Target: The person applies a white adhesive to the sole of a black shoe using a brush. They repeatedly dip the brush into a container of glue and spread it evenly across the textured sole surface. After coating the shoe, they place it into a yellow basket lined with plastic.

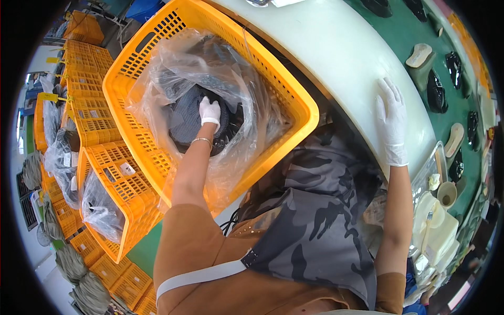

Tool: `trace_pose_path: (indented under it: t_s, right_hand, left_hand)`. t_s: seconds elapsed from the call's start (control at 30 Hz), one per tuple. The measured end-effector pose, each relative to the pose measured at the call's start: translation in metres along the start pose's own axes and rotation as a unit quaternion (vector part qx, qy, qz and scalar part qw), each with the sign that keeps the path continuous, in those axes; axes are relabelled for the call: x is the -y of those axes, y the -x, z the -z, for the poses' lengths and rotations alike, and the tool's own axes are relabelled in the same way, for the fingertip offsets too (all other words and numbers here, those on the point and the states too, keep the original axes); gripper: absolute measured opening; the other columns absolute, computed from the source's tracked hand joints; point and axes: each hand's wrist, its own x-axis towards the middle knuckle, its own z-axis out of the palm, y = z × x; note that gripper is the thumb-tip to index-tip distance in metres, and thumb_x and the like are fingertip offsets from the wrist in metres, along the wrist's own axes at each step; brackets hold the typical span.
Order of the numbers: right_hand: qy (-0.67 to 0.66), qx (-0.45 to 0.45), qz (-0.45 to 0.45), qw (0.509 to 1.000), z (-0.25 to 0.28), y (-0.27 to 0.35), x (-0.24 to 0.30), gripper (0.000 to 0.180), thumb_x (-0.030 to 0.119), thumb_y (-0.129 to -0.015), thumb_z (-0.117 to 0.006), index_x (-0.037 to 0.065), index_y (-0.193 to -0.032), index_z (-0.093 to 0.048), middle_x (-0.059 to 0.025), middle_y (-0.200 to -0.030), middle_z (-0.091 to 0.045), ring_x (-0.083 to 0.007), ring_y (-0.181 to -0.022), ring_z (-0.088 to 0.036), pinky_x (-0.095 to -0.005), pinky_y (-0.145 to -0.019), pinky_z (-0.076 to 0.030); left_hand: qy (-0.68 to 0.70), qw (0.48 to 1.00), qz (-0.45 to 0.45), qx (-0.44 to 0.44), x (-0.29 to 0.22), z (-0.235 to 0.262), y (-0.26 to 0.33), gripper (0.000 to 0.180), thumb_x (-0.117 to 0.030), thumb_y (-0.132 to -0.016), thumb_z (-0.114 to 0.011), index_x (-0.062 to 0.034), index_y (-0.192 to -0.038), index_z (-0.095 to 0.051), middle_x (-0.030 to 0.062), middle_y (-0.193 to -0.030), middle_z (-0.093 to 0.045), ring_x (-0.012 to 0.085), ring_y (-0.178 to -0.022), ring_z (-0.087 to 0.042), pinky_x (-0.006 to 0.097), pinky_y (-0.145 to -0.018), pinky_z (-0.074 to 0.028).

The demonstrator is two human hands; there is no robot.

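White-gloved left hand (209,112) grips dark mesh pieces (185,122) inside the bagged yellow crate (294,100), upper left; right hand (392,122) lies flat, open, bracing on the white table (336,52)

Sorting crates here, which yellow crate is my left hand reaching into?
The big yellow crate against the white table; the left hand is inside its clear plastic bag, unlike the stacked crates.

Your left hand (209,111) reaches into the clear plastic bag (247,94) in the yellow crate (294,100), and its fingertips sink among the dark pieces (184,123), so you cannot tell whether it grips one. The crinkled film blurs those pieces. Far right, the dark shoe parts (436,89) on the green belt (404,31) are cut off by the rim.
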Motion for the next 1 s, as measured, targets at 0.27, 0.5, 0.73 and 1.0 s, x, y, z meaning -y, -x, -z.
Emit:
trace_pose_path:
  t_s: [0.27,0.5,0.73,1.0]
  right_hand:
    - [0.007,0.000,-0.006,1.000,0.001,0.000,0.004,0.035,0.008,-0.083,-0.054,0.008,-0.118,-0.054,-0.0132,-0.123,-0.053,-0.0320,-0.115,-0.047,-0.0381,-0.098,-0.037]
    - [0.014,-0.006,-0.014,1.000,0.000,0.000,0.004,0.034,0.008,-0.083,-0.054,0.008,-0.117,-0.054,-0.0129,-0.123,-0.053,-0.0319,-0.114,-0.048,-0.0382,-0.098,-0.037]
    - [0.011,0.000,-0.025,1.000,-0.002,0.003,0.002,0.035,0.007,-0.084,-0.054,0.008,-0.119,-0.053,-0.0123,-0.124,-0.053,-0.0302,-0.117,-0.046,-0.0377,-0.100,-0.035]
    - [0.006,0.000,-0.014,1.000,-0.001,0.002,0.003,0.035,0.007,-0.084,-0.054,0.007,-0.119,-0.053,-0.0130,-0.124,-0.052,-0.0299,-0.117,-0.046,-0.0376,-0.100,-0.035]
  left_hand:
    - [-0.100,0.995,0.017,-0.002,-0.022,0.018,0.025,0.048,-0.020,-0.080,-0.054,0.0066,-0.120,-0.049,0.0268,-0.117,-0.054,0.0377,-0.110,-0.052,0.038,-0.094,-0.040]
    - [-0.079,0.987,0.111,-0.086,-0.049,0.007,0.013,0.047,-0.014,-0.077,-0.053,0.0078,-0.118,-0.051,0.0284,-0.112,-0.056,0.0354,-0.108,-0.054,0.036,-0.092,-0.041]
    - [-0.057,0.996,0.045,-0.053,-0.056,0.007,0.012,0.047,-0.018,-0.076,-0.051,0.0075,-0.115,-0.053,0.0289,-0.110,-0.056,0.0363,-0.106,-0.055,0.036,-0.093,-0.041]
    - [0.319,0.903,0.196,-0.213,-0.033,-0.021,0.005,0.042,-0.014,-0.078,-0.058,0.0113,-0.111,-0.052,0.0222,-0.094,-0.063,0.0304,-0.085,-0.061,0.035,-0.080,-0.048]
